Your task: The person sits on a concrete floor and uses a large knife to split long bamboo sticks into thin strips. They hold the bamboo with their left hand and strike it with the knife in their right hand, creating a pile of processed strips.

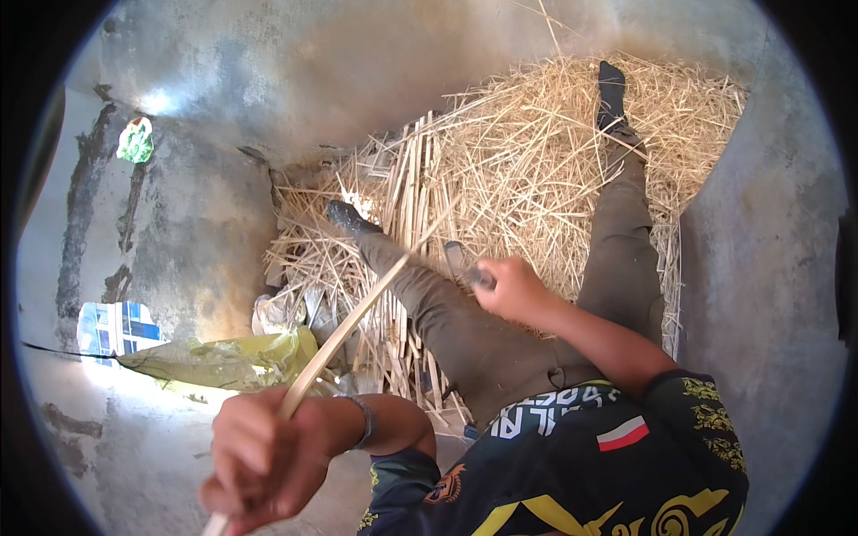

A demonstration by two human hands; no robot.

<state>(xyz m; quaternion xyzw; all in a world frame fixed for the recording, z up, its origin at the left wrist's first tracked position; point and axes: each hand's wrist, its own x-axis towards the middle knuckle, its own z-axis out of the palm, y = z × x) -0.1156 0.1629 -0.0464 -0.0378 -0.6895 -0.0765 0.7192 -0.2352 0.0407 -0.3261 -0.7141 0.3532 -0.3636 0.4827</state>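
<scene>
My left hand (259, 451) is wrapped round a long pale bamboo strip (344, 330) at the lower left. The strip slants up and away over my left shin, its thin far end close to the knife. In my right hand (514, 290), by my left knee, is a knife with a dark handle; its short blade (454, 257) points up and left. Blade and strip look slightly apart, though I cannot tell for sure. The strip's near end passes below my left hand to the picture's lower edge.
A heap of straw-coloured shavings (527, 161) lies between and around my outstretched legs. Several longer strips (416, 179) lie beside my left foot. A yellowish plastic sheet (223, 362) is at the left. Grey walls (357, 71) stand close, with holes in the left one.
</scene>
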